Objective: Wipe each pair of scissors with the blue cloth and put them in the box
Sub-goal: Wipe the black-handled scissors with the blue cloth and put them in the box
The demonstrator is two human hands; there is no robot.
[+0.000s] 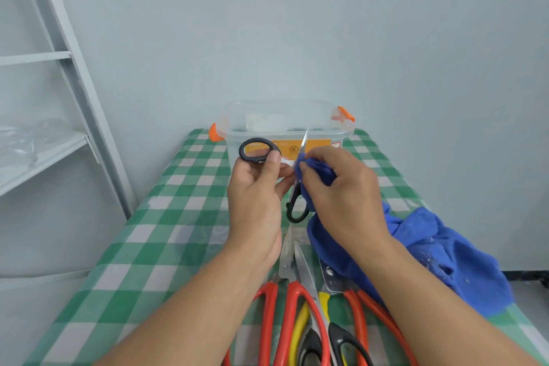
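Note:
My left hand [258, 196] grips a pair of black-handled scissors [259, 150] spread wide open above the table, thumb on one loop. Its other loop hangs lower in the middle, and one blade points up toward the box. My right hand [341, 190] pinches a fold of the blue cloth [439, 249] around that blade. The rest of the cloth trails down to the right onto the table. The clear plastic box [234, 140] with orange clips stands open at the far end, just behind the hands.
Several scissors with red, yellow and black handles [297, 315] lie side by side at the near edge of the green checked table [166, 217]. A grey metal shelf [44, 154] stands to the left. A pale wall is close behind the box.

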